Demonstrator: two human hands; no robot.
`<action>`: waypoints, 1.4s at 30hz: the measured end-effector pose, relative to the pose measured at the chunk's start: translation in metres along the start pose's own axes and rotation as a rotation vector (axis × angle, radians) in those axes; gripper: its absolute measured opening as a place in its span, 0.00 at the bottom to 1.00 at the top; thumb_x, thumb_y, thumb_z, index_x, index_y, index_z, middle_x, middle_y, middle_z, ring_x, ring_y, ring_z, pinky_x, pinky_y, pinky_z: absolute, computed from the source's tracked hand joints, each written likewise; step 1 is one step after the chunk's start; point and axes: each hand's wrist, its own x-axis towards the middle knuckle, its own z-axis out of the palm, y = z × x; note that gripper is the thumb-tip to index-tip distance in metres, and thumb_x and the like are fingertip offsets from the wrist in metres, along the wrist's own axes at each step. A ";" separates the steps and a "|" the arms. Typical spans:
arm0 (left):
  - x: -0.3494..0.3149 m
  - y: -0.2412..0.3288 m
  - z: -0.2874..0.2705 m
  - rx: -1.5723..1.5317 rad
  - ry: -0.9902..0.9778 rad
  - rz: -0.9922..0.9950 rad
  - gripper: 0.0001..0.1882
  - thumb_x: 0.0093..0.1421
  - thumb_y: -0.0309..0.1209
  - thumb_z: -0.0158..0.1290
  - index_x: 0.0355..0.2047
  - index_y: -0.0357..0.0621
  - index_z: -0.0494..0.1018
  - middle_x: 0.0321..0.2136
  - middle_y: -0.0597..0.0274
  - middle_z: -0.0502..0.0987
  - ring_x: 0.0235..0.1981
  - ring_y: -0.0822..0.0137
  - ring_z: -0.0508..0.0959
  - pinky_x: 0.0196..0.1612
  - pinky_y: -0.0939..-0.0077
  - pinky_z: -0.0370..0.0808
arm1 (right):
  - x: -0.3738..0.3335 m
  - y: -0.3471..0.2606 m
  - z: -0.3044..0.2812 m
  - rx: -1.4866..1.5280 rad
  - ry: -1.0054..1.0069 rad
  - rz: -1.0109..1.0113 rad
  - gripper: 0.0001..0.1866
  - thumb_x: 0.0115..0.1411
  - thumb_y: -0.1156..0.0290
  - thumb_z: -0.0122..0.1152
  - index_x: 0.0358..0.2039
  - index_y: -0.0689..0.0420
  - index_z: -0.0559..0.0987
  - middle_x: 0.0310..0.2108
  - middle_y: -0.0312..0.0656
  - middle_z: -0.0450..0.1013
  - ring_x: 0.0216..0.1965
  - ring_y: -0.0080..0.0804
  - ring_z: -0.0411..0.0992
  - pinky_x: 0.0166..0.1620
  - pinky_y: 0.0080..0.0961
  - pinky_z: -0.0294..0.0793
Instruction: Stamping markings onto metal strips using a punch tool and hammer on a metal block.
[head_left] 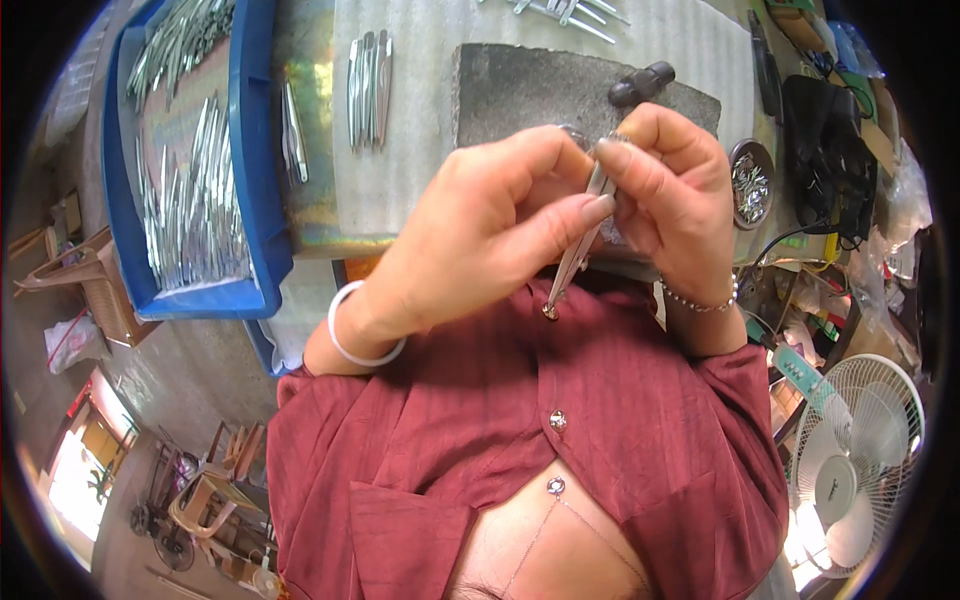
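A slim pair of metal tweezers [577, 250] is held between both hands, its narrow end slanting down toward my shirt front. My left hand [490, 215], with a white bangle at the wrist, pinches it along its upper part between thumb and fingers. Thumb and forefinger of my right hand [675, 185] close on its top end; a beaded bracelet circles that wrist. Whether a small part sits between the right fingertips is hidden. Just beyond the hands lies a dark flat block [525, 95], with a small hammer [642, 84] on its right part.
A blue bin [262, 200] at left holds many slender metal pieces. Several tweezers [369, 90] lie in a row, another [293, 135] nearer the bin. More metal pieces [570, 14] lie at the far edge. A round dish [738, 150] holds small shiny parts. A fan [850, 460] stands at right.
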 end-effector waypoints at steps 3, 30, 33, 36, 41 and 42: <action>0.001 0.003 -0.006 -0.083 -0.047 -0.067 0.07 0.61 0.27 0.52 0.34 0.36 0.68 0.22 0.66 0.75 0.22 0.82 0.73 0.23 0.89 0.70 | 0.005 0.006 -0.002 0.091 0.000 0.083 0.09 0.59 0.70 0.59 0.24 0.58 0.73 0.15 0.33 0.68 0.09 0.11 0.58 0.12 0.10 0.53; 0.009 0.012 0.009 0.028 -0.198 -0.140 0.09 0.62 0.32 0.51 0.32 0.38 0.66 0.21 0.65 0.75 0.17 0.80 0.75 0.17 0.90 0.71 | -0.023 0.022 -0.005 0.215 0.124 -0.034 0.08 0.60 0.71 0.56 0.25 0.59 0.73 0.16 0.33 0.66 0.10 0.11 0.56 0.12 0.09 0.51; 0.016 0.016 0.012 0.057 -0.197 -0.156 0.09 0.63 0.32 0.49 0.31 0.38 0.67 0.20 0.65 0.75 0.16 0.80 0.75 0.16 0.90 0.71 | -0.023 0.021 -0.011 0.249 0.123 -0.040 0.08 0.60 0.71 0.56 0.24 0.58 0.73 0.16 0.33 0.67 0.10 0.11 0.56 0.12 0.09 0.51; 0.025 0.019 0.015 -0.005 -0.218 -0.177 0.10 0.65 0.33 0.47 0.30 0.39 0.67 0.19 0.65 0.75 0.16 0.79 0.75 0.16 0.90 0.71 | -0.022 0.017 -0.017 0.283 0.114 -0.031 0.08 0.60 0.71 0.56 0.24 0.58 0.72 0.16 0.32 0.66 0.10 0.11 0.55 0.12 0.09 0.52; 0.039 0.027 0.018 -0.036 -0.239 -0.162 0.11 0.65 0.34 0.47 0.30 0.40 0.67 0.18 0.65 0.74 0.15 0.78 0.75 0.15 0.89 0.70 | -0.017 0.012 -0.025 0.347 0.136 -0.032 0.09 0.60 0.70 0.55 0.23 0.57 0.72 0.16 0.30 0.66 0.09 0.11 0.55 0.12 0.10 0.52; 0.041 0.028 0.019 -0.032 -0.244 -0.159 0.11 0.65 0.34 0.47 0.30 0.40 0.67 0.18 0.65 0.74 0.15 0.78 0.75 0.15 0.89 0.70 | -0.016 0.011 -0.026 0.347 0.139 -0.038 0.09 0.60 0.70 0.55 0.23 0.57 0.72 0.16 0.30 0.66 0.09 0.11 0.55 0.12 0.10 0.52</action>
